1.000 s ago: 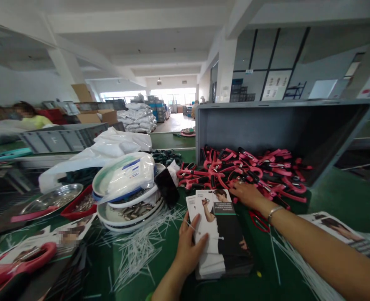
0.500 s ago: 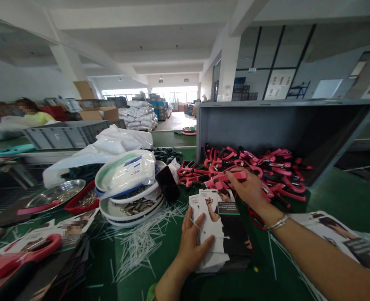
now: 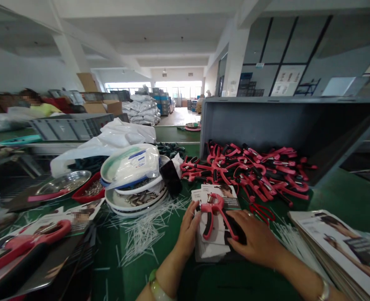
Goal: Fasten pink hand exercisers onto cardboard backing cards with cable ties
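A pink-and-black hand grip strengthener lies on a stack of printed cards in front of me, its two handles pointing toward me. My left hand closes along the left edge of the cards, its fingertips close to the grip's upper left side. On the other side, my right hand holds the right handle between thumb and fingers. Part of that handle is hidden by the hand. Just beyond the cards, a pile of the same pink grips spills from a grey crate tipped on its side.
White plastic ties lie scattered at left centre. Stacked round trays with metal parts, a red dish and a dark phone stand behind. Another card stack sits right, beside red-handled scissors. A person works far left.
My right hand has come back from the pile with a hand grip strengthener and set it on the cards. My left hand has shifted to the cards' left edge.
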Action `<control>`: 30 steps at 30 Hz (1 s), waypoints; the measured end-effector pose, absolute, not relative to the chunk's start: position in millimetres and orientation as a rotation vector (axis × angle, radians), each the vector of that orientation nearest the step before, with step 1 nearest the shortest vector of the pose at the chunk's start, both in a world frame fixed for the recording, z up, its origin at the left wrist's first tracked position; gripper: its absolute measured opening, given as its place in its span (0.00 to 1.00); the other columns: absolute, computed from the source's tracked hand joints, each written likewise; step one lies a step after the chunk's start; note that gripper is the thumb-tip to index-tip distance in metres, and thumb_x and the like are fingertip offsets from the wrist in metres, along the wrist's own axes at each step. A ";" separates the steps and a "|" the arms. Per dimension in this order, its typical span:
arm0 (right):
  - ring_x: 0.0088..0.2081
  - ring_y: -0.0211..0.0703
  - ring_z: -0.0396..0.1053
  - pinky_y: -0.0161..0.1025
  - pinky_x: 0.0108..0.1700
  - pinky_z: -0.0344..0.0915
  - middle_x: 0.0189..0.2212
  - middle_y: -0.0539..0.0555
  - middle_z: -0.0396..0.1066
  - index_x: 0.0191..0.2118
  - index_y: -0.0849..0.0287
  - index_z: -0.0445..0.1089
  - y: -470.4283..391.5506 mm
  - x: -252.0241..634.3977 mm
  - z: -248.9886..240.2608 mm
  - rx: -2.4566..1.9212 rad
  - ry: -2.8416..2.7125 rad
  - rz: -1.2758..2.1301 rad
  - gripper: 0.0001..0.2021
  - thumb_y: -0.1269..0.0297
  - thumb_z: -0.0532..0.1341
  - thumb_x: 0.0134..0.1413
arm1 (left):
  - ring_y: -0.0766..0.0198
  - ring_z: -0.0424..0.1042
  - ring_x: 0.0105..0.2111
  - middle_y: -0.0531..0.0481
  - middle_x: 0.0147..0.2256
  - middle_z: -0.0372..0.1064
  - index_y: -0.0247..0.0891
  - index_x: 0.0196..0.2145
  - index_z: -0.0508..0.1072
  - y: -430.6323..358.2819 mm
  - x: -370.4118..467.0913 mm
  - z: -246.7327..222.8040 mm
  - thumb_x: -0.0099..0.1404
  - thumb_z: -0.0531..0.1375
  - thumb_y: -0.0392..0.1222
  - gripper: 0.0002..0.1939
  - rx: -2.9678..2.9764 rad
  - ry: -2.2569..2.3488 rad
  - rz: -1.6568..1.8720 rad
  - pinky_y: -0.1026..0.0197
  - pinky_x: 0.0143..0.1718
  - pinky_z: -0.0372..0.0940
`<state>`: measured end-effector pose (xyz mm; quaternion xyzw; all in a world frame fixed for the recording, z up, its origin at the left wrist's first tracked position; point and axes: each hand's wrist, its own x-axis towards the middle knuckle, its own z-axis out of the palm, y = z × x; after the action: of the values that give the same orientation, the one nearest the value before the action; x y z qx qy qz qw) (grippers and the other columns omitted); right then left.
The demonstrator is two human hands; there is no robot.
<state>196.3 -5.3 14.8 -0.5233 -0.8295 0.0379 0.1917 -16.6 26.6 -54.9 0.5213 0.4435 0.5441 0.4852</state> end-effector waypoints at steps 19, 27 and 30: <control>0.44 0.55 0.67 0.46 0.42 0.64 0.42 0.62 0.70 0.34 0.60 0.76 21.4 161.9 68.2 -1.542 -2.814 0.153 0.12 0.70 0.57 0.43 | 0.48 0.70 0.49 0.44 0.50 0.71 0.44 0.45 0.75 94.7 10.4 24.9 0.57 0.61 0.52 0.20 2.037 1.629 0.690 0.50 0.49 0.62; 0.40 0.49 0.70 0.42 0.40 0.62 0.38 0.57 0.73 0.35 0.55 0.78 39.6 163.9 75.3 -1.385 -3.037 0.195 0.13 0.71 0.57 0.45 | 0.62 0.72 0.45 0.54 0.44 0.76 0.47 0.40 0.78 96.2 29.7 5.9 0.61 0.57 0.42 0.12 2.212 1.332 0.677 0.63 0.47 0.63; 0.40 0.53 0.71 0.44 0.41 0.63 0.36 0.61 0.74 0.36 0.60 0.77 40.0 157.1 73.6 -1.379 -3.188 -0.011 0.13 0.72 0.61 0.41 | 0.60 0.71 0.47 0.53 0.46 0.75 0.45 0.41 0.77 94.6 28.0 0.8 0.61 0.57 0.39 0.13 2.248 1.224 0.747 0.61 0.50 0.62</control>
<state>157.1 40.0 73.6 -0.3916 -0.9052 -0.0030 -0.1650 28.0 94.6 0.8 0.8195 0.4461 0.2723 0.2353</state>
